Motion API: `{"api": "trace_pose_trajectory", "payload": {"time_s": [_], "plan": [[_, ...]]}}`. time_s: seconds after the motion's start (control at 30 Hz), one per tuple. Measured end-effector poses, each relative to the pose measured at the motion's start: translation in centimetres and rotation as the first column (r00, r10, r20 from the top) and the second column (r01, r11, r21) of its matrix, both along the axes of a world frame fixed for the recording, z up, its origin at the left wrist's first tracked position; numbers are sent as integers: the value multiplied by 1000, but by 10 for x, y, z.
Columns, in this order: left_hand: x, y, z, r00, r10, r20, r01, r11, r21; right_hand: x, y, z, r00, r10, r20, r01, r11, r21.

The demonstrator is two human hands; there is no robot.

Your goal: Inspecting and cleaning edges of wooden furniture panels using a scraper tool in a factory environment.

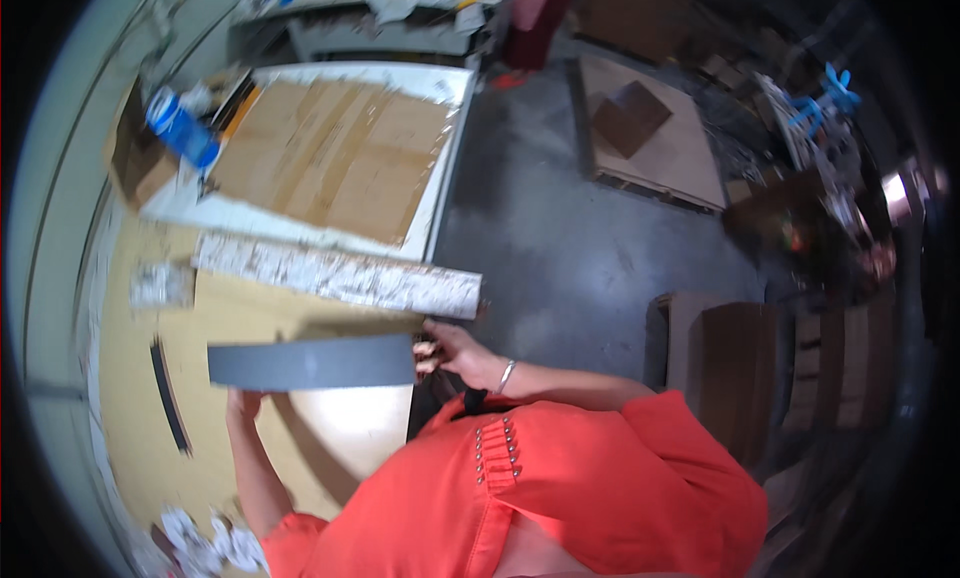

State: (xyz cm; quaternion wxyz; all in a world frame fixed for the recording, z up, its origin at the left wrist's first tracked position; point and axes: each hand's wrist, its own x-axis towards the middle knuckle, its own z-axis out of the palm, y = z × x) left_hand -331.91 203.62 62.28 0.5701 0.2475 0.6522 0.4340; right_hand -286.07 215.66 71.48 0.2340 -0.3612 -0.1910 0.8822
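A long grey board (312, 363) is held up over the pale tabletop, its flat face toward me. My left hand (245, 403) grips it at the near left corner, with most of the fingers hidden behind the board. At its right end, the curled fingers of my right hand (452, 352) close on the edge. Just beyond the board lies a long wrapped bundle (340, 276) with a white, mottled surface. A thin black strip (170, 393) rests on the table to the left.
A cardboard sheet (335, 158) covers a white-topped table beyond. A blue bottle (183, 128) stands at its left side. A small mottled packet (162, 285) lies left of the bundle, and crumpled white material (205, 543) sits at the near left. Cardboard boxes (735, 363) stand on the right.
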Motion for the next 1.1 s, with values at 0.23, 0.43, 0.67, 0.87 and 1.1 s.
{"api": "trace_pose_trajectory", "payload": {"time_s": [0.23,0.43,0.67,0.87,1.1], "plan": [[37,36,43,989,39,141,-35,999,-32,-7,-1,26,986,-54,156,55,998,-4],[44,24,48,975,107,193,-77,984,-158,-13,-4,-2,989,-126,82,132,988,-77],[41,14,27,974,76,211,-62,996,-71,-5,0,-24,996,-77,-38,73,993,-93],[48,20,39,969,112,218,-87,989,-123,-5,-3,3,974,-133,184,124,991,60],[63,22,61,964,132,232,-107,987,-120,-2,-2,1,991,-43,129,52,996,-70]]}}
